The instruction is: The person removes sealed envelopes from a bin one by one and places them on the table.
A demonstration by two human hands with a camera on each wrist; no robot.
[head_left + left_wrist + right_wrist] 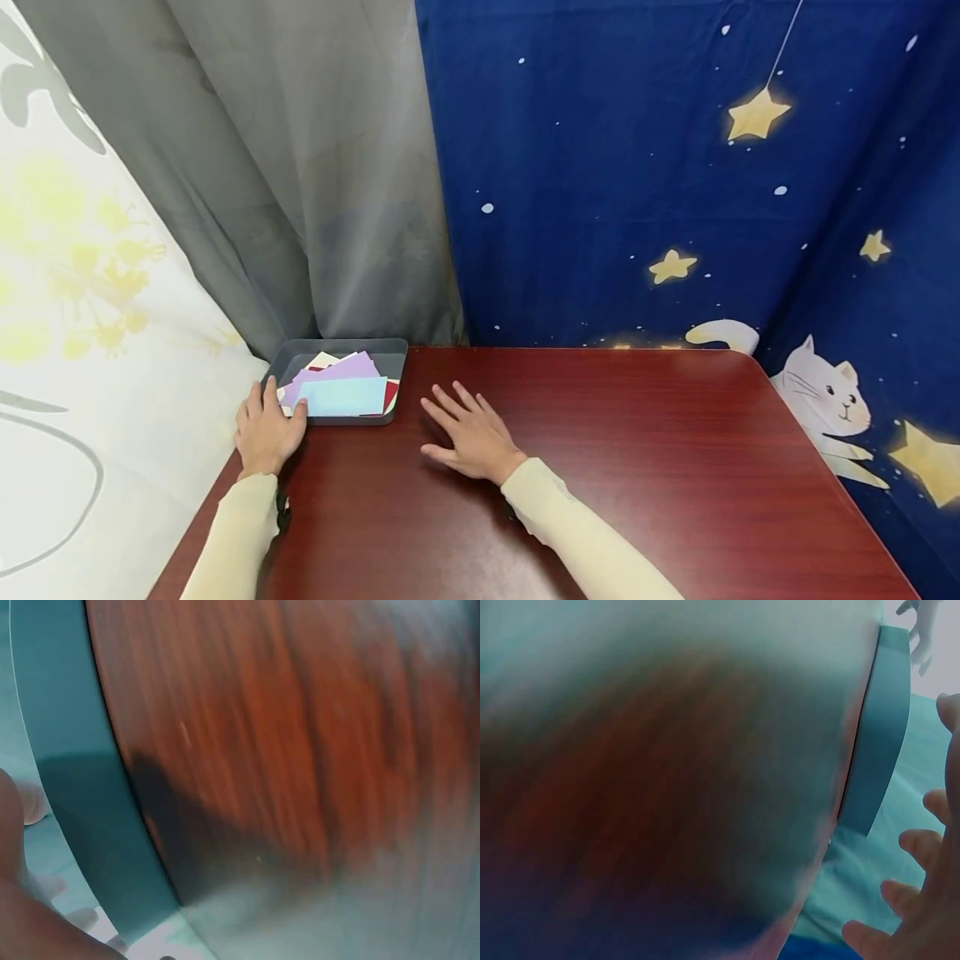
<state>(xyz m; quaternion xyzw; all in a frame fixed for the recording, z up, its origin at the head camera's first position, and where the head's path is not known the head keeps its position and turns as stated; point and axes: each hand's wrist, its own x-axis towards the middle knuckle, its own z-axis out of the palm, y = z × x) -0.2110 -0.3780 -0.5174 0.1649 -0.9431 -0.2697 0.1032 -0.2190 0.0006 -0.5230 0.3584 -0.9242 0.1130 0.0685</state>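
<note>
A shallow dark grey tray [341, 421] stands at the table's far left corner. Loose paper pieces lie in it: a light blue rectangle [345, 397] on top, purple paper [362, 365] beneath, with red and cream edges showing. My left hand [267, 432] touches the tray's near left corner, fingers extended along its left side and thumb by the front rim. In the left wrist view the tray's wall [79, 787] shows, with part of that hand beside it. Right of the tray, my right hand [474, 437] is over the table, fingers spread, holding nothing.
The reddish-brown wooden table [637, 450] extends to the right of the tray. A grey curtain [367, 208] and a blue star-patterned curtain [600, 167] hang behind it. White patterned cloth [150, 417] borders the left side.
</note>
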